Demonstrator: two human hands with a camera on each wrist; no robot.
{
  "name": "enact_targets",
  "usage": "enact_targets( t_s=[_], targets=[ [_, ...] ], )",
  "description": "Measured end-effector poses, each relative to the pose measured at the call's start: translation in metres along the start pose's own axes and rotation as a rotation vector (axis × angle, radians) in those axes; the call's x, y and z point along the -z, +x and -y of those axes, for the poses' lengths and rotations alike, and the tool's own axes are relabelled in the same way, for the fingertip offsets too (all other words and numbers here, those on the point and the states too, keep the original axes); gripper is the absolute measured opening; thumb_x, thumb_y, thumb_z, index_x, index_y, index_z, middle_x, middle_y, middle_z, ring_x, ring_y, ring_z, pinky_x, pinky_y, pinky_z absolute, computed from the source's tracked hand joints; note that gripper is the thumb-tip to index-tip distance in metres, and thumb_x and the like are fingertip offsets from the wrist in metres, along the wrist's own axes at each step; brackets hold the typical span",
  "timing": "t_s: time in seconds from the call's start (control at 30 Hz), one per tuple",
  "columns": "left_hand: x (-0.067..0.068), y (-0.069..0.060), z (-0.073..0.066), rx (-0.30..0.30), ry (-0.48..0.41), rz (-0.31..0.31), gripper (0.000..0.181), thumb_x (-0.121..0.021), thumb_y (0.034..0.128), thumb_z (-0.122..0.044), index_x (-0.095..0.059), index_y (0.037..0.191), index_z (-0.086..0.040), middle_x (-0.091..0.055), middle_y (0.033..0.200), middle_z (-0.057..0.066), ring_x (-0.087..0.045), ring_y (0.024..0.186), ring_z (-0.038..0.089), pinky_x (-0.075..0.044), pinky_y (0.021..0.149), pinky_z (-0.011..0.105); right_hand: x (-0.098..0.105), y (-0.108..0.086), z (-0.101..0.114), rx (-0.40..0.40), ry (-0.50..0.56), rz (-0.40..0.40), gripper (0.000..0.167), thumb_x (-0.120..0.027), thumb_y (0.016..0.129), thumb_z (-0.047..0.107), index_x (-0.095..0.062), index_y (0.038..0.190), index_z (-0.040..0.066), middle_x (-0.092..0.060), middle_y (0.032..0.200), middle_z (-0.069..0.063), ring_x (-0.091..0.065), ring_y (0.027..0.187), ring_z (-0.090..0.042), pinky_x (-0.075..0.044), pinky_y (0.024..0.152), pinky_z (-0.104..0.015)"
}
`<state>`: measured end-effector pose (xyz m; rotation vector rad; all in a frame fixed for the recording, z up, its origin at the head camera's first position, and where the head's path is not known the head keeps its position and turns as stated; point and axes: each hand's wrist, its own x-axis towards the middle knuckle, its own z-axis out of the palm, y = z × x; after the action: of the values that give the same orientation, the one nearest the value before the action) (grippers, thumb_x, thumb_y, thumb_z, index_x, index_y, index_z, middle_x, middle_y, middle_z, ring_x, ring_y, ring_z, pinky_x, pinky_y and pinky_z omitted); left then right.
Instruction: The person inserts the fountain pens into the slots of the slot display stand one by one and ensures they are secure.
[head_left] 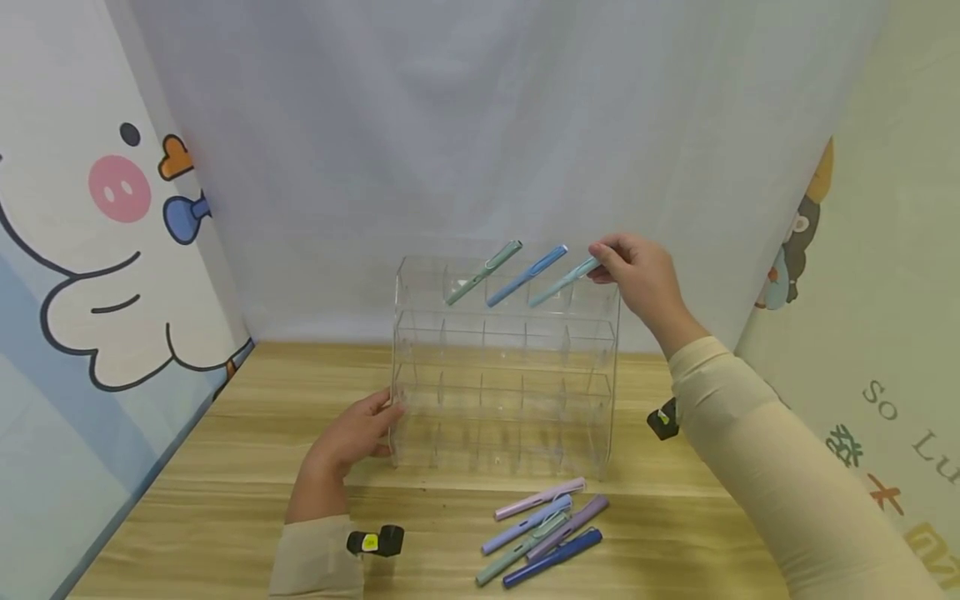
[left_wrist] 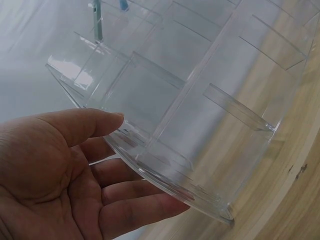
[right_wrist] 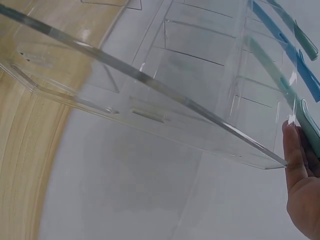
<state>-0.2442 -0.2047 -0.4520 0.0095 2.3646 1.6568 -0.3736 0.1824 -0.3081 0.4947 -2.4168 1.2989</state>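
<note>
Pinches the pale pen [head_left: 562, 282] near its upper end in the right hand [head_left: 637, 271], clasped between thumb and fingertips. Holds it tilted, upper end to the right, lower end at the top row of the clear rack [head_left: 504, 406]. Cannot tell whether it touches the bottom of a compartment. Just left of it, leaning at a similar slant in that row: the blue pen [head_left: 527, 275], then the green pen [head_left: 483, 272]. Grips the rack's left side low down with the left hand [head_left: 362, 433], curling thumb and fingers around the edge. On the table [head_left: 210, 500] in front of the rack, lying close together: a pink pen [head_left: 539, 498], a lilac pen [head_left: 527, 525], a grey-green pen [head_left: 522, 550], a purple pen [head_left: 577, 522] and a dark blue pen [head_left: 552, 558]. Behind the rack, a white cloth [head_left: 487, 125]. To the left, a cartoon panel [head_left: 120, 283]; to the right, a lettered panel [head_left: 862, 333].
</note>
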Motion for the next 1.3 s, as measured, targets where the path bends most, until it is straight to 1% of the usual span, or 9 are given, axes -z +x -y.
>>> enact_targets(
  t_s=[0.13,0.37,0.53,0.6,0.73,0.87,1.07,1.17,1.3],
  targets=[
    [-0.001,-0.001,-0.001,0.007,0.006,-0.007,0.061,-0.047,0.1047,-0.037,-0.024,0.158,-0.018,-0.029,0.157,0.023,-0.033,0.141,0.043,-0.054,0.094,0.047,-0.001,0.000,-0.002,-0.008,-0.002,0.000,0.043,-0.055,0.097,0.047,-0.068,0.110,0.008,-0.072,0.099,-0.011,-0.070,0.080,-0.005,-0.059,0.082,-0.032],
    [-0.002,0.003,0.001,0.011,-0.004,-0.011,0.061,-0.048,0.1040,-0.038,-0.026,0.157,-0.018,-0.032,0.156,0.021,-0.034,0.141,0.042,-0.054,0.094,0.046,-0.001,-0.001,-0.003,-0.015,-0.024,-0.009,0.043,-0.055,0.098,0.047,-0.068,0.112,0.008,-0.073,0.102,-0.011,-0.071,0.083,-0.009,-0.059,0.082,-0.029],
    [-0.003,0.005,0.002,0.014,-0.006,-0.022,0.058,-0.048,0.1043,-0.037,-0.028,0.157,-0.020,-0.033,0.156,0.020,-0.035,0.141,0.041,-0.055,0.094,0.045,-0.001,-0.002,-0.004,-0.020,-0.030,-0.007,0.045,-0.055,0.098,0.046,-0.068,0.117,0.008,-0.073,0.104,-0.012,-0.072,0.084,-0.011,-0.058,0.087,-0.034],
    [-0.003,0.005,0.003,0.013,-0.003,-0.022,0.058,-0.047,0.1049,-0.035,-0.028,0.157,-0.020,-0.033,0.156,0.020,-0.035,0.141,0.041,-0.055,0.094,0.045,0.001,-0.003,-0.004,-0.022,-0.020,0.004,0.051,-0.056,0.097,0.048,-0.062,0.128,0.008,-0.072,0.109,-0.013,-0.073,0.089,-0.015,-0.056,0.093,-0.038],
    [-0.004,0.007,0.003,0.008,0.006,-0.020,0.058,-0.046,0.1051,-0.036,-0.027,0.157,-0.019,-0.033,0.156,0.020,-0.035,0.141,0.041,-0.055,0.094,0.045,0.007,-0.007,-0.005,-0.010,0.047,0.004,0.068,-0.054,0.097,0.052,-0.040,0.149,0.011,-0.065,0.127,-0.013,-0.070,0.102,-0.025,-0.053,0.097,-0.037],
    [-0.004,0.009,0.003,-0.005,0.018,-0.021,0.059,-0.047,0.1044,-0.038,-0.027,0.157,-0.019,-0.033,0.156,0.020,-0.036,0.140,0.041,-0.055,0.093,0.045,0.019,-0.014,-0.005,0.034,0.105,-0.054,0.068,-0.054,0.098,0.049,-0.032,0.152,0.013,-0.056,0.139,-0.010,-0.063,0.115,-0.025,-0.052,0.099,-0.032],
    [-0.004,0.008,0.005,0.009,0.005,-0.019,0.062,-0.049,0.1031,-0.041,-0.027,0.157,-0.020,-0.031,0.157,0.020,-0.034,0.141,0.041,-0.055,0.094,0.045,0.036,-0.029,-0.001,0.067,0.085,-0.095,0.065,-0.056,0.099,0.042,-0.028,0.154,0.019,-0.046,0.147,-0.004,-0.049,0.133,-0.019,-0.045,0.106,-0.038],
    [-0.003,0.008,0.007,0.010,0.002,-0.014,0.064,-0.049,0.1027,-0.043,-0.026,0.157,-0.019,-0.031,0.157,0.020,-0.034,0.142,0.041,-0.054,0.095,0.045,0.044,-0.041,-0.002,0.086,0.065,-0.090,0.067,-0.059,0.099,0.037,-0.026,0.155,0.022,-0.042,0.151,-0.002,-0.045,0.136,-0.019,-0.044,0.107,-0.034],
    [-0.001,0.009,0.009,0.004,0.008,-0.016,0.059,-0.046,0.1049,-0.038,-0.025,0.157,-0.020,-0.031,0.157,0.020,-0.035,0.141,0.042,-0.054,0.095,0.046,0.050,-0.061,-0.005,0.146,0.034,-0.075,0.066,-0.062,0.098,0.026,-0.028,0.154,0.021,-0.041,0.151,-0.004,-0.046,0.134,-0.016,-0.044,0.103,-0.018]
  ],
)
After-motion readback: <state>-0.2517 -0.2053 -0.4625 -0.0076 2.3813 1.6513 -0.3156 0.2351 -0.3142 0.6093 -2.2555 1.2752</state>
